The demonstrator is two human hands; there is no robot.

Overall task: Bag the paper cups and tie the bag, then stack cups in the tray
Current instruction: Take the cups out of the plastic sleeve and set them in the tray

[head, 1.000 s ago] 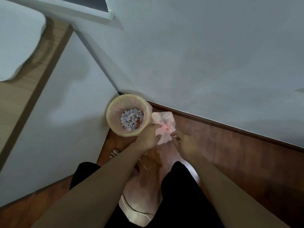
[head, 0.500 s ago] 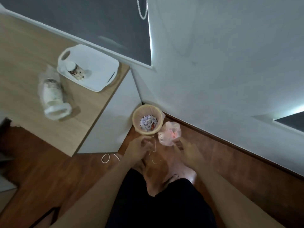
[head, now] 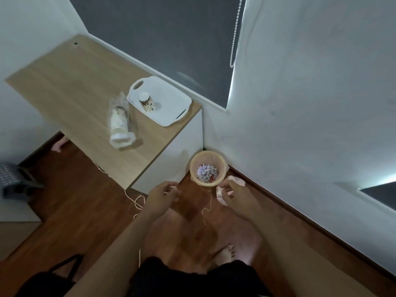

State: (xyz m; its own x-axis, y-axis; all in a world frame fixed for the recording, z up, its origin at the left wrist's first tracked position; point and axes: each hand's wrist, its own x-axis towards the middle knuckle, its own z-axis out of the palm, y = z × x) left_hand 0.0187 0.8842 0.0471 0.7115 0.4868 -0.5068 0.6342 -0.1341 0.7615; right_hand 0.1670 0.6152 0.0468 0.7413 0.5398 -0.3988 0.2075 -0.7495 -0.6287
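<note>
A small pink plastic bag [head: 221,195] sits low by the wall, and my right hand [head: 236,195] grips its top. A thin pale string [head: 210,201] dangles from that hand toward the floor. My left hand [head: 163,197] hovers a little to the left with its fingers spread and nothing visible in them. On the wooden table [head: 75,82] a white tray [head: 171,112] holds one patterned paper cup [head: 146,102] turned upside down. Beside the tray lies a stack of paper cups in a clear bag [head: 120,123].
A round beige waste bin [head: 193,166] with paper scraps stands in the corner, just beyond my hands. More string [head: 138,203] loops on the wood floor by the table's white side. A grey chair [head: 12,181] is at far left. My bare foot [head: 225,254] is below.
The view has lifted and swung, bringing the table, tray and cups into sight. My hands have drawn apart, the left one moving off the pink bag, which the right hand still holds.
</note>
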